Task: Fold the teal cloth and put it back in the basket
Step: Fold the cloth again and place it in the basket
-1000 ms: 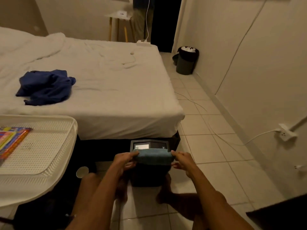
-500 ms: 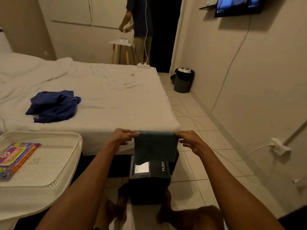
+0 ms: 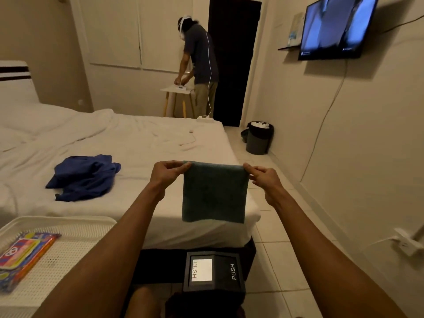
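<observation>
The teal cloth (image 3: 214, 192) hangs flat as a small square in front of me, above the near edge of the bed. My left hand (image 3: 168, 173) pinches its top left corner and my right hand (image 3: 262, 176) pinches its top right corner. Both arms are stretched forward. A white perforated basket (image 3: 68, 246) sits at the lower left, with a colourful flat packet (image 3: 21, 255) inside it.
A white bed (image 3: 142, 145) with a crumpled dark blue garment (image 3: 83, 176) lies ahead. A black bin with a PUSH lid (image 3: 214, 271) stands on the floor by my feet. Another person (image 3: 198, 65) works at a small table in the back. A dark waste bin (image 3: 259, 138) stands by the right wall.
Both hands have lifted the cloth from low over the black bin up to bed height, and it has dropped open into a hanging square. My view has tilted upward.
</observation>
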### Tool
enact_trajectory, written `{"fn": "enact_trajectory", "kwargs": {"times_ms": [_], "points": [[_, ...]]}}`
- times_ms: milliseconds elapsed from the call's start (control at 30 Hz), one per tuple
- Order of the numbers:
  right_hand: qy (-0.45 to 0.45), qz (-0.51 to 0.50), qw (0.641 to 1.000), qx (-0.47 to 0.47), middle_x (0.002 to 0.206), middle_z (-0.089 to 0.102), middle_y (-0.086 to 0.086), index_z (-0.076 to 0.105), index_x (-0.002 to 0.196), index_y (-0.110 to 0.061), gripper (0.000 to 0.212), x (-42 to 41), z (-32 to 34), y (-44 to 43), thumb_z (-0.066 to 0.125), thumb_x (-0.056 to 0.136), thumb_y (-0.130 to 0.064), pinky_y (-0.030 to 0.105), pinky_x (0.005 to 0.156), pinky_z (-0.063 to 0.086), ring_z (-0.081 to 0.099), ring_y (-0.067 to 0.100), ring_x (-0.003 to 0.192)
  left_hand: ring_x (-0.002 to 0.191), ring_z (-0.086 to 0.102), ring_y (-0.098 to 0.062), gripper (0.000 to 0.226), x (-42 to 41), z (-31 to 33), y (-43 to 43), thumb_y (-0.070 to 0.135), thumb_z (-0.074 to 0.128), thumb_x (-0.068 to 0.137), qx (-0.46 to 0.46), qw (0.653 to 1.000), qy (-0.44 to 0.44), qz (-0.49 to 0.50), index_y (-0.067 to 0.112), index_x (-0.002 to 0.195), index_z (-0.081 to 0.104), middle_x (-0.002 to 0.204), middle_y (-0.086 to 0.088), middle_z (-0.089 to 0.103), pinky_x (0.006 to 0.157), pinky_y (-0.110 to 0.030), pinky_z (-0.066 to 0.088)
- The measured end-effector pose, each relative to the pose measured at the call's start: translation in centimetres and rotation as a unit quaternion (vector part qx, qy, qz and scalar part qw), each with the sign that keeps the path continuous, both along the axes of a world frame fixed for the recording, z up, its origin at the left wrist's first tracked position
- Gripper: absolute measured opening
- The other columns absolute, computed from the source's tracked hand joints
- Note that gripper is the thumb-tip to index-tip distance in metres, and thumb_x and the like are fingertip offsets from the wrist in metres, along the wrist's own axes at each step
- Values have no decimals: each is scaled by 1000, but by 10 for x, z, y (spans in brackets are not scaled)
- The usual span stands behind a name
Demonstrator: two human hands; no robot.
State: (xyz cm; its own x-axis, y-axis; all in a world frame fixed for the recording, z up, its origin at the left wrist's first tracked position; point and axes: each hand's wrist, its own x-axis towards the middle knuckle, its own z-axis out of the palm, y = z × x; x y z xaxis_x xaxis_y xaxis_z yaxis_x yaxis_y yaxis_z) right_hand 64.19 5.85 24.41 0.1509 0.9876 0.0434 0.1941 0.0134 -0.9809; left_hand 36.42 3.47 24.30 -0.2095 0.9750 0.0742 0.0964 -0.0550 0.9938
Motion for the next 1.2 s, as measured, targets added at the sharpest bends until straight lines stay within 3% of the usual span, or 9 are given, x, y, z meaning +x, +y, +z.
{"fn": "enact_trajectory", "kwargs": {"times_ms": [67,167,300,500,700,800,900,1033,1200], "points": [[33,-8,999,14,108,67,4,67,111,-6,43,-5,13,9,70,87,-42,37,96,51,61,25,107,99,60,-18,31,-1,16,5,30,74,84,25,1000,-7,9,9,106,72,100,-1,69,87,-30,47],[72,-7,997,35,104,66,3,66,101,-13,29,-13,30,17,69,89,-40,38,97,52,61,26,107,93,63,-18,25,-2,33,10,29,75,83,59,998,-19,24,11,99,73,92,0,71,82,-28,52],[98,-4,994,54,113,68,10,68,109,-7,37,-23,46,26,69,90,-38,37,94,54,62,27,109,99,66,-24,31,-9,53,14,29,79,79,82,996,-34,31,8,102,74,102,-10,73,92,-37,56],[105,51,991,72,122,66,11,63,123,-5,34,-31,56,23,66,93,-22,41,101,53,62,28,116,107,66,-25,27,-27,62,6,16,75,84,110,993,-36,5,14,110,69,114,-9,70,91,-36,57],[65,39,989,125,99,68,0,66,111,-5,26,-55,54,3,71,89,-19,18,70,58,66,17,95,103,68,-30,31,-50,51,-15,14,76,82,109,993,-45,17,10,110,62,109,-12,69,79,-33,61],[50,9,989,141,104,68,3,67,113,-5,32,-74,51,-3,75,86,-20,18,69,57,65,20,96,105,65,-31,43,-68,53,-26,13,75,83,82,996,-34,15,9,118,52,115,-16,64,78,-34,59],[40,1,990,137,110,64,6,60,120,-5,45,-102,50,-6,79,82,-22,19,70,55,64,22,98,113,62,-30,43,-95,57,-37,12,69,88,78,997,11,2,7,129,56,123,-16,63,85,-36,58],[32,103,989,103,116,64,11,54,129,-3,52,-144,48,-11,76,85,-20,30,84,58,65,27,105,120,59,-29,38,-146,60,-54,11,63,93,64,994,84,25,5,130,58,128,-15,63,93,-38,55],[-41,287,954,75,115,70,8,68,123,-8,31,-196,40,-15,66,93,-18,24,81,56,64,26,110,108,62,-23,33,-218,57,-83,14,62,94,45,984,161,56,6,126,62,117,-8,66,79,-22,54]]}}
